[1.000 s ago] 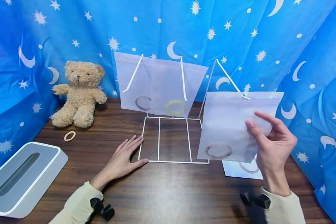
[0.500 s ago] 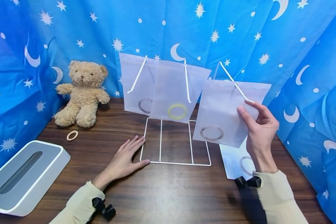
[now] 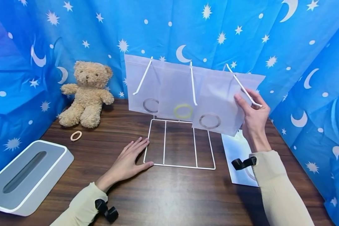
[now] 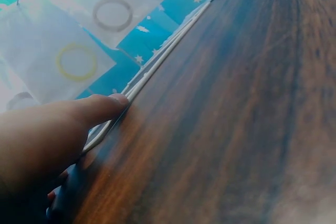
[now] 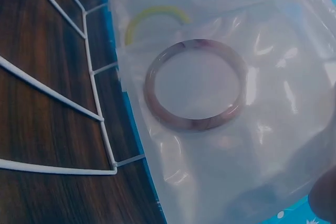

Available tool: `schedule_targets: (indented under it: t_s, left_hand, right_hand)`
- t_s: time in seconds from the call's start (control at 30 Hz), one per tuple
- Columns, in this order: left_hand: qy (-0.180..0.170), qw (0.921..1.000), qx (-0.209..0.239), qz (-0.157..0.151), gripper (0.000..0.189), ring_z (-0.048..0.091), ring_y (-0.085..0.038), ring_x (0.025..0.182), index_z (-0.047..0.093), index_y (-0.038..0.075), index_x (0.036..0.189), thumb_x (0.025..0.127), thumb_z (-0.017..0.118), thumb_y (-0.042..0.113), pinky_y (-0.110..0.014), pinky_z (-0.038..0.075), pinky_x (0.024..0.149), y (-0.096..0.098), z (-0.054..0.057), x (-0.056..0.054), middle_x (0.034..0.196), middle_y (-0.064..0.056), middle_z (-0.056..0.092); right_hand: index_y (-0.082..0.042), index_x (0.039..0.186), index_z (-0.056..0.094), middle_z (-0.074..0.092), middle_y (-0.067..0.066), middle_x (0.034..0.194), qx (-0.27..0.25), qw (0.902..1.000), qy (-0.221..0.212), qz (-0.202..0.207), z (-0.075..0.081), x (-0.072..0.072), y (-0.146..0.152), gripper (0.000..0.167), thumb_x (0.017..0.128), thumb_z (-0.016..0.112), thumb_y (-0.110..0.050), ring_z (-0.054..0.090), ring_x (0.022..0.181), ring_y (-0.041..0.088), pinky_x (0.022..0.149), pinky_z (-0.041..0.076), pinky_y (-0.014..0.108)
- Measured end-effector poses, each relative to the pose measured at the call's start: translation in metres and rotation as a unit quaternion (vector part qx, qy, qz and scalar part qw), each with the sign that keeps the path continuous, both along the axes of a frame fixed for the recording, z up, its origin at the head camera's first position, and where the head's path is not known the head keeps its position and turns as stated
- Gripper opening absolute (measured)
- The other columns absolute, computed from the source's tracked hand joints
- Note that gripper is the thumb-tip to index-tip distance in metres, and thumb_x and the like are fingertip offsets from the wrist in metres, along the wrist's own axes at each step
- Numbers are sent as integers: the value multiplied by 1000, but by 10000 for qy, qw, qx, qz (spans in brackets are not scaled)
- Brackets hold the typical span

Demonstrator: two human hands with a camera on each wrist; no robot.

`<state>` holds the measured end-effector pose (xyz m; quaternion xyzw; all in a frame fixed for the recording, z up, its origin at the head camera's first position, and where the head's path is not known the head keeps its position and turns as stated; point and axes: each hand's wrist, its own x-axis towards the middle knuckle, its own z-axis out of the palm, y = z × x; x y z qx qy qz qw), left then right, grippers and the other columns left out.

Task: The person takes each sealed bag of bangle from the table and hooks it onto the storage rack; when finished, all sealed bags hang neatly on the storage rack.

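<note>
My right hand (image 3: 255, 121) pinches the right edge of a frosted zip bag (image 3: 214, 100), thumb in front and fingers behind. The bag hangs on the right hook (image 3: 241, 86) of a white wire display rack (image 3: 183, 166). Inside it lies a brownish bangle (image 5: 194, 124). A bag with a yellow bangle (image 3: 183, 110) hangs on the middle hook, and one with a grey-brown bangle (image 3: 150, 105) on the left hook. My left hand (image 3: 127, 161) lies flat on the table, fingertips and thumb (image 4: 107, 107) at the rack's base wire.
On the table at right lies another bag (image 3: 235, 157) with a bangle, partly hidden by the right arm. A teddy bear (image 3: 87, 91) sits back left, a small wooden ring (image 3: 76, 136) before it. A white-and-grey tissue box (image 3: 53, 166) stands front left. A starry blue curtain (image 3: 158, 31) encloses the table.
My right hand has slid the bag back and left along the right hook, from its tip toward the rack. The left hand has stayed at the base.
</note>
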<state>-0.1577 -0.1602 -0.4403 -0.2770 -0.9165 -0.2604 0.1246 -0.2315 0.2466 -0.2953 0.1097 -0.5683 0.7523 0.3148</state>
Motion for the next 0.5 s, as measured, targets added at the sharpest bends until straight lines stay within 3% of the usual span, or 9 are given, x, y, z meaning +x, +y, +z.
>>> schedule_targets:
  t_s: [0.2, 0.4, 0.5]
  left_hand:
    - [53, 10000, -44, -2, 83, 27, -29, 144, 43, 7, 148, 86, 66, 58, -51, 19, 115, -2, -2, -1, 153, -7, 38]
    - [120, 9999, -9, -28, 83, 27, -29, 143, 44, 6, 147, 86, 67, 57, -51, 19, 115, -1, -2, -2, 153, -8, 39]
    - [113, 9999, -28, -23, 83, 27, -29, 143, 44, 6, 147, 86, 68, 57, -51, 19, 115, -1, -3, -2, 153, -8, 39]
  right_hand:
    - [2, 115, 70, 61, 18, 118, -163, 9997, 164, 63, -2, -15, -2, 39, 77, 80, 4, 47, 118, 23, 83, 51, 30]
    - [2, 115, 70, 61, 17, 120, -19, 9999, 159, 37, -3, -19, 1, 38, 79, 80, 3, 41, 125, 21, 94, 45, 35]
    - [2, 115, 70, 60, 17, 121, 8, 9999, 141, 81, -4, -19, 3, 38, 79, 79, 3, 43, 125, 23, 94, 46, 37]
